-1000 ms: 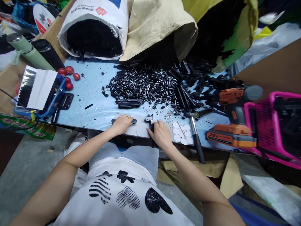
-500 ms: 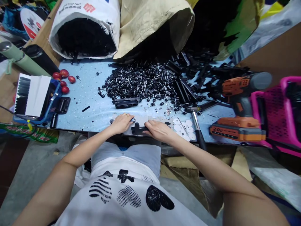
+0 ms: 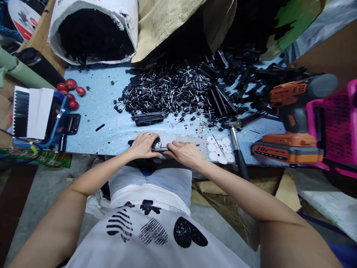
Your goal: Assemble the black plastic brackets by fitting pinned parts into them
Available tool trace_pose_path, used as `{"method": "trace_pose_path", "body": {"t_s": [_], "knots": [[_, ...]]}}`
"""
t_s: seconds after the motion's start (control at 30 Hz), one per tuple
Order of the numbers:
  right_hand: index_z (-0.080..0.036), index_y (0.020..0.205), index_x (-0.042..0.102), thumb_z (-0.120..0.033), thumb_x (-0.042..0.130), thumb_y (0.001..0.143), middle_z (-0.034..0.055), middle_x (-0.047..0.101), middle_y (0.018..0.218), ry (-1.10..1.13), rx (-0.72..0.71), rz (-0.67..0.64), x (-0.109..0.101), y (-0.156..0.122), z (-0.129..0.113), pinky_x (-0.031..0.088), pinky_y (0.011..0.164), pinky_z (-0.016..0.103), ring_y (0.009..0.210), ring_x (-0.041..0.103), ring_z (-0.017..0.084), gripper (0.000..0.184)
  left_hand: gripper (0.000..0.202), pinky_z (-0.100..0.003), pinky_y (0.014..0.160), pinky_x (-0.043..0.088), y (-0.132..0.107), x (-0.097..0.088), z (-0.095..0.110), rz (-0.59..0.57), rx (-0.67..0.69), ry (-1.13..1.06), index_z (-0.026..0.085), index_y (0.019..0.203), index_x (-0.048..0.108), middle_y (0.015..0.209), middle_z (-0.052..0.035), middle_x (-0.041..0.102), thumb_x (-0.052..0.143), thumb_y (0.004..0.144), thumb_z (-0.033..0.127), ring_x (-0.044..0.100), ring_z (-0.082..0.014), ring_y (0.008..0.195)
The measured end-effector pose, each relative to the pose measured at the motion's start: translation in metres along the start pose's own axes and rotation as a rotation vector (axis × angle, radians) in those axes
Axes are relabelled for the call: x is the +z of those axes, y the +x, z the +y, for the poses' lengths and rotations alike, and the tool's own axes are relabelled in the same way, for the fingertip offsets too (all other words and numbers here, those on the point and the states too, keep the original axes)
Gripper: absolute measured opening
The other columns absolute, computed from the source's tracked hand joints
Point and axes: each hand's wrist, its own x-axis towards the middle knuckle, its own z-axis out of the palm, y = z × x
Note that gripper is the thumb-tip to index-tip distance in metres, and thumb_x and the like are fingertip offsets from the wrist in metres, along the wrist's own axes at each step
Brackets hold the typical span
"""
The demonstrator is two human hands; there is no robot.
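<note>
At about 9 o'clock from the person's hands, a blue box [image 3: 60, 119] sat at the bench [image 3: 106, 111] edge, with red fruits [image 3: 68, 91] beyond it at 10 o'clock.

The work appeared to be a fitting step: a small piece being pushed onto the end of a black strip [image 3: 156, 146] that lay along the near edge of the bench, right in front of the person. The left hand [image 3: 143, 146] was curled down over the strip, fingers bent and clamped on it, pinning it flat. The right hand [image 3: 184, 153] lay just beside, at 3 o'clock of the strip, fingers stretched almost flat with the tips meeting the strip's end. Whether they pinched the piece or only pressed it could not be told.

Seating the piece would call for a steady hold on the left and a straight push from the right.

A heap of small black parts [image 3: 170, 93] lay at 12 o'clock, and white discs [image 3: 220, 149], a hammer [image 3: 237, 152] and an orange drill [image 3: 292, 123] at 3 o'clock.
</note>
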Motion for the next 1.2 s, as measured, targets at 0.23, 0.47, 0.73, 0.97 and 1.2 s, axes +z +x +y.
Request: {"method": "trace_pose_path", "body": {"t_s": [0.23, 0.47, 0.73, 0.97, 1.2], "knots": [[-0.018, 0.101, 0.052, -0.046, 0.018, 0.1, 0.007, 0.061, 0.093, -0.069, -0.041, 0.013, -0.017, -0.003, -0.005, 0.016, 0.054, 0.028, 0.074, 0.058, 0.017, 0.044, 0.069, -0.037, 0.078, 0.046, -0.008, 0.008, -0.007, 0.121, 0.002, -0.078, 0.019, 0.115, 0.046, 0.11, -0.0096, 0.06, 0.06, 0.07, 0.069, 0.059, -0.0276, 0.099], [-0.017, 0.105, 0.05, -0.038, 0.018, 0.101, 0.0086, 0.06, 0.094, -0.164, -0.109, 0.0, -0.035, -0.002, -0.01, 0.023, 0.057, 0.028, 0.078, 0.056, 0.018, 0.038, 0.066, -0.036, 0.082, 0.047, -0.011, 0.012, -0.015, 0.236, 0.095, -0.107, 0.017, 0.117, 0.044, 0.111, -0.0114, 0.059, 0.06, 0.073, 0.064, 0.059, -0.0267, 0.104], [-0.016, 0.106, 0.05, -0.041, 0.015, 0.1, 0.0121, 0.06, 0.095, -0.151, -0.175, -0.007, -0.034, 0.006, 0.002, 0.027, 0.058, 0.028, 0.077, 0.056, 0.018, 0.044, 0.065, -0.035, 0.082, 0.046, -0.01, 0.006, -0.011, 0.199, 0.03, -0.125, 0.017, 0.115, 0.046, 0.111, -0.0109, 0.06, 0.062, 0.071, 0.063, 0.059, -0.0258, 0.103], [-0.017, 0.102, 0.054, -0.055, 0.021, 0.097, 0.0074, 0.065, 0.09, 0.0, -0.135, -0.049, -0.019, 0.008, 0.011, 0.023, 0.055, 0.026, 0.071, 0.06, 0.018, 0.051, 0.07, -0.037, 0.083, 0.046, 0.011, -0.01, -0.016, -0.139, 0.052, -0.217, 0.019, 0.111, 0.056, 0.104, -0.0082, 0.063, 0.062, 0.064, 0.07, 0.059, -0.0263, 0.097], [-0.018, 0.103, 0.057, -0.055, 0.021, 0.097, 0.0069, 0.068, 0.087, 0.155, 0.025, -0.117, 0.0, 0.033, 0.026, 0.027, 0.06, 0.025, 0.075, 0.062, 0.019, 0.052, 0.059, -0.032, 0.089, 0.045, 0.024, -0.062, -0.042, -0.018, 0.023, -0.493, 0.015, 0.109, 0.061, 0.108, -0.0093, 0.064, 0.028, 0.091, 0.06, 0.059, -0.0195, 0.101]]}}
